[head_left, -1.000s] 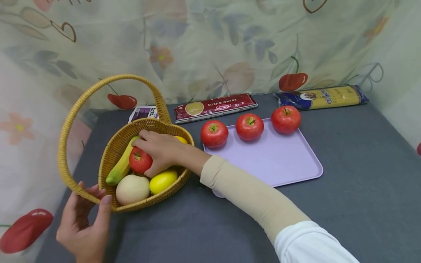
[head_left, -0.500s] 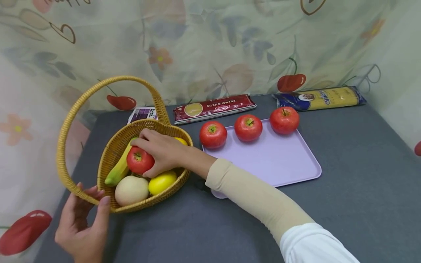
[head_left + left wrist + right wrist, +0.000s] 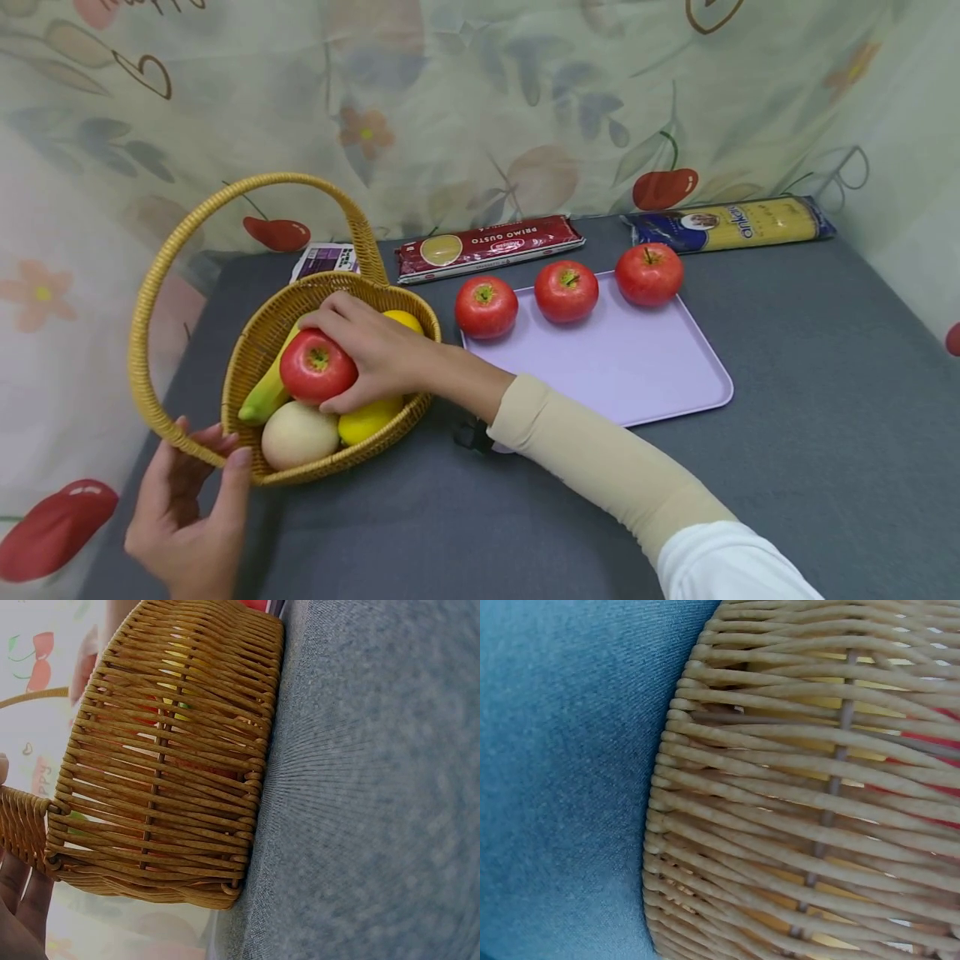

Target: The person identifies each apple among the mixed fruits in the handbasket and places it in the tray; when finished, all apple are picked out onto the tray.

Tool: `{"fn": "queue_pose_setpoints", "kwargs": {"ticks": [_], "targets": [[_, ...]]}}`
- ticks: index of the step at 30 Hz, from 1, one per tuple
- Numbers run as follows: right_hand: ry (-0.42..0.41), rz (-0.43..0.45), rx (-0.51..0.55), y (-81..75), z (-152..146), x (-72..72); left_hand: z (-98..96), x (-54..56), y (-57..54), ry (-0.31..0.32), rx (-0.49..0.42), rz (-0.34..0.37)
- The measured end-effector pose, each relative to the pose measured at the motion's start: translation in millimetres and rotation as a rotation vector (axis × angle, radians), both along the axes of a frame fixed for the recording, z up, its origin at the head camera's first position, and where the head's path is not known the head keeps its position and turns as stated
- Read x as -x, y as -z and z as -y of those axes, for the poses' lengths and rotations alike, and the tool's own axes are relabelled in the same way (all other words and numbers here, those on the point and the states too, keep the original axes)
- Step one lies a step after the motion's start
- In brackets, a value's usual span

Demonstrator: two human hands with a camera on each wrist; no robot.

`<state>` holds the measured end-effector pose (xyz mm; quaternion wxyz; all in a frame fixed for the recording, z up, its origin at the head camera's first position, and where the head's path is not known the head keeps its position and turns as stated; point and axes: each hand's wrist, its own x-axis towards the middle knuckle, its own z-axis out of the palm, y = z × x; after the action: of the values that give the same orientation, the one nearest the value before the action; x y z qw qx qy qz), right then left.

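Note:
A wicker basket (image 3: 234, 392) with a tall arched handle (image 3: 142, 333) stands at the left of the table. My right hand (image 3: 378, 354) reaches over its rim and grips a red apple (image 3: 317, 367), raised above the other fruit. Around that apple lie a banana (image 3: 264, 395), a pale round fruit (image 3: 300, 437) and a yellow lemon (image 3: 367, 423), with another yellow fruit (image 3: 405, 320) behind the hand. My left hand (image 3: 191, 508) holds the near foot of the handle between thumb and fingers. In the left wrist view the woven wall (image 3: 165, 765) hides most of the fruit.
On the lilac tray (image 3: 637, 367) and at its far edge sit three red apples (image 3: 568, 292). Behind are a red pasta packet (image 3: 491, 248), a yellow-blue packet (image 3: 735, 225) and a small purple-white packet (image 3: 326, 258). A patterned curtain (image 3: 465, 108) hangs behind the table.
My right hand has lifted the apple up a little from among the fruit, so it now looks bigger and covers more of the lemon. The left hand stays on the handle.

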<state>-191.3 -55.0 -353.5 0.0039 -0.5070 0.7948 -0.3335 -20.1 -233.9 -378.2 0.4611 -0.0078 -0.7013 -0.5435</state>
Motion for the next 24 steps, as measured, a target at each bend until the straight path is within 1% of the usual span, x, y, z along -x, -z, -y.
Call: {"fn": "queue_pose_setpoints", "kwargs": {"ticks": [5, 8, 13, 16, 19, 24], "targets": [[-0.002, -0.005, 0.058, -4.7, -6.2, -5.2, -0.5, 0.1, -0.1, -0.002, -0.002, 0.010], [0.001, -0.001, 0.068, -6.8, -10.0, -7.7, -1.3, -0.1, -0.4, -0.005, -0.003, 0.019], [0.006, -0.007, 0.097, -7.0, -17.1, -11.2, -1.6, -0.3, -0.2, -0.001, -0.008, 0.012], [0.004, -0.006, 0.120, -5.6, -21.5, -13.5, 0.6, 0.1, 2.3, 0.003, -0.010, 0.010], [0.001, 0.006, 0.129, -4.9, -25.3, -15.7, 7.5, 2.4, 9.0, 0.002, -0.006, 0.012], [0.030, 0.021, 0.129, -4.0, -31.0, -19.6, 5.9, 2.3, 7.4, 0.008, -0.014, 0.005]]}}
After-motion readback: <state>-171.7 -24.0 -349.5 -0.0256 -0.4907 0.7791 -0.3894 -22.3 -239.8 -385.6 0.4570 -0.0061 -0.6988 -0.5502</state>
